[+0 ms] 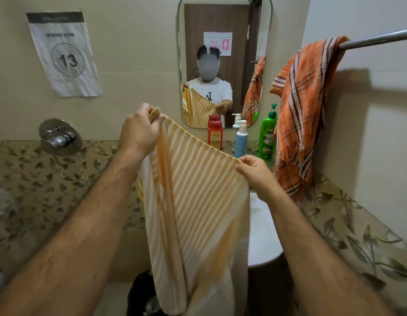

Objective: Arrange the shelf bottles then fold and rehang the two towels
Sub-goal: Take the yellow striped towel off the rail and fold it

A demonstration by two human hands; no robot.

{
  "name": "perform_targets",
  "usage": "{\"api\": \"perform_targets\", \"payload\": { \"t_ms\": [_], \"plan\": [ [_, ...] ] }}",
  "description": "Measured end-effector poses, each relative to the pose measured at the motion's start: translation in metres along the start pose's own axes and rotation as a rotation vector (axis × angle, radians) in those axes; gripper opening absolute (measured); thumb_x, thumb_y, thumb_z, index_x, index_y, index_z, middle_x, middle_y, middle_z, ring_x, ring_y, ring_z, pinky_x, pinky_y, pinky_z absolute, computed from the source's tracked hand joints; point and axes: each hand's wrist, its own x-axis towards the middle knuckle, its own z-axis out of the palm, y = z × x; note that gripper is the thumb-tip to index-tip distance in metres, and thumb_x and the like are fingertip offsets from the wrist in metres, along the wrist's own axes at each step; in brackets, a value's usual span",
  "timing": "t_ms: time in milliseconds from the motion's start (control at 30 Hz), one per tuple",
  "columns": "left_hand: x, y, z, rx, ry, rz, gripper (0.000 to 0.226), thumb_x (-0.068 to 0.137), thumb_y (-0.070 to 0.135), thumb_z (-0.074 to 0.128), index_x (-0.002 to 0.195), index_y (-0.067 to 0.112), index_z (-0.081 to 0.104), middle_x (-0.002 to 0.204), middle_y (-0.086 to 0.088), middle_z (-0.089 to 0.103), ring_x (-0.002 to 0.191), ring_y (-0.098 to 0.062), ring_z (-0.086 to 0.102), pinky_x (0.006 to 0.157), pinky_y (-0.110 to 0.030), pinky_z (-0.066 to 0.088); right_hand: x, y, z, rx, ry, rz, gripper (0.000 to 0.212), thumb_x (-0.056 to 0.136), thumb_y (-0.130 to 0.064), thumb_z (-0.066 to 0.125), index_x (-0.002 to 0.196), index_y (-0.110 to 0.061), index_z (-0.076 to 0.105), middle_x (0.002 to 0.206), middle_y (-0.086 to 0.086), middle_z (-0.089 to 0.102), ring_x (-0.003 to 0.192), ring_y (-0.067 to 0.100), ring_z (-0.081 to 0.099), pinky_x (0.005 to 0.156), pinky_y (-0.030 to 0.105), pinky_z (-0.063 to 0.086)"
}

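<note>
While both hands pinch its top edge, the yellow striped towel point(193, 201) hangs slack below the fingers, stretched between them. Left hand point(138, 131) fingers are clamped on a bunched corner, right hand point(255, 173) fingers clamped on the opposite corner, lower. Cloth looks light, soft, fully limp: no stiffness, so it likely only keeps shape under tension. Best hold is judged to be the corners, edges matched before folding. Orange plaid towel point(305, 110) is draped over the rail point(380, 38), up and right of the right fingers, beyond the bottles point(266, 135).
</note>
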Motion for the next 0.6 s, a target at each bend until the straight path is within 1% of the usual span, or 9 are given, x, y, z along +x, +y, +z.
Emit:
{"api": "perform_targets", "payload": {
  "t_ms": [33, 100, 167, 233, 333, 433, 467, 533, 600],
  "plan": [
    [-0.001, -0.004, 0.003, 0.016, -0.024, -0.032, 0.024, 0.098, 0.033, 0.056, 0.108, 0.011, 0.06, 0.095, -0.007, 0.066, 0.083, -0.024, 0.059, 0.07, -0.03, 0.04, -0.002, -0.005, -0.001, 0.067, -0.046, -0.042, 0.009, 0.094, -0.017, 0.062, 0.087, -0.013, 0.063, 0.082, 0.004, 0.065, 0.078, 0.019, 0.064, 0.082, 0.045, 0.055],
    [-0.006, -0.012, 0.009, 0.023, -0.098, -0.104, 0.027, 0.097, 0.034, 0.057, 0.11, 0.011, 0.06, 0.1, -0.009, 0.068, 0.089, -0.028, 0.062, 0.072, -0.032, 0.044, -0.004, -0.019, -0.003, 0.113, -0.041, -0.137, 0.014, 0.094, -0.022, 0.064, 0.085, -0.012, 0.066, 0.077, 0.003, 0.065, 0.074, 0.016, 0.062, 0.079, 0.041, 0.054],
    [-0.013, -0.016, 0.016, -0.013, -0.176, -0.167, 0.029, 0.096, 0.032, 0.06, 0.115, 0.01, 0.06, 0.107, -0.011, 0.069, 0.098, -0.03, 0.064, 0.08, -0.037, 0.05, -0.004, -0.034, -0.003, 0.102, -0.008, -0.197, 0.014, 0.093, -0.023, 0.066, 0.086, -0.011, 0.069, 0.077, 0.001, 0.065, 0.074, 0.014, 0.061, 0.077, 0.036, 0.053],
    [-0.022, -0.014, 0.02, -0.056, -0.213, -0.192, 0.031, 0.095, 0.029, 0.062, 0.119, 0.01, 0.06, 0.113, -0.011, 0.069, 0.104, -0.03, 0.064, 0.088, -0.038, 0.052, -0.003, -0.045, 0.001, 0.045, -0.011, -0.253, 0.014, 0.092, -0.022, 0.067, 0.091, -0.009, 0.072, 0.079, -0.002, 0.067, 0.078, 0.01, 0.062, 0.079, 0.03, 0.052],
    [-0.043, 0.001, 0.026, -0.224, -0.335, -0.123, 0.037, 0.094, 0.026, 0.065, 0.129, 0.016, 0.059, 0.113, -0.002, 0.068, 0.102, -0.016, 0.064, 0.088, -0.029, 0.051, -0.005, -0.054, 0.011, -0.004, -0.071, -0.298, 0.014, 0.091, -0.02, 0.068, 0.095, -0.009, 0.075, 0.086, 0.004, 0.071, 0.082, 0.007, 0.063, 0.079, 0.023, 0.05],
    [-0.062, 0.022, 0.031, -0.468, -0.578, -0.054, 0.04, 0.096, 0.022, 0.062, 0.135, 0.024, 0.055, 0.109, 0.01, 0.065, 0.098, 0.004, 0.062, 0.086, -0.012, 0.048, -0.007, -0.053, 0.021, -0.047, -0.174, -0.324, 0.014, 0.091, -0.02, 0.069, 0.097, -0.008, 0.074, 0.096, 0.015, 0.072, 0.084, 0.013, 0.065, 0.08, 0.026, 0.052],
    [-0.065, 0.025, 0.034, -0.526, -0.631, -0.038, 0.035, 0.097, 0.021, 0.061, 0.132, 0.023, 0.058, 0.109, 0.011, 0.066, 0.1, 0.005, 0.062, 0.087, -0.012, 0.049, -0.008, -0.052, 0.023, -0.048, -0.208, -0.337, 0.013, 0.09, -0.019, 0.069, 0.096, -0.007, 0.074, 0.094, 0.016, 0.071, 0.084, 0.014, 0.065, 0.08, 0.027, 0.053],
    [-0.07, 0.024, 0.041, -0.564, -0.662, -0.021, 0.02, 0.098, 0.021, 0.059, 0.116, 0.019, 0.065, 0.105, 0.004, 0.069, 0.099, -0.004, 0.065, 0.088, -0.023, 0.053, -0.012, -0.049, 0.024, -0.051, -0.233, -0.349, 0.014, 0.091, -0.015, 0.069, 0.096, -0.004, 0.073, 0.09, 0.013, 0.07, 0.083, 0.012, 0.064, 0.078, 0.024, 0.052],
    [-0.075, 0.022, 0.045, -0.568, -0.641, -0.039, 0.018, 0.097, 0.025, 0.06, 0.103, 0.01, 0.065, 0.091, -0.002, 0.066, 0.087, -0.011, 0.063, 0.081, -0.033, 0.053, -0.018, -0.048, 0.022, -0.043, -0.245, -0.361, 0.015, 0.09, -0.013, 0.069, 0.097, 0.0, 0.071, 0.086, 0.008, 0.069, 0.08, 0.008, 0.064, 0.077, 0.021, 0.051]
  ]
}}
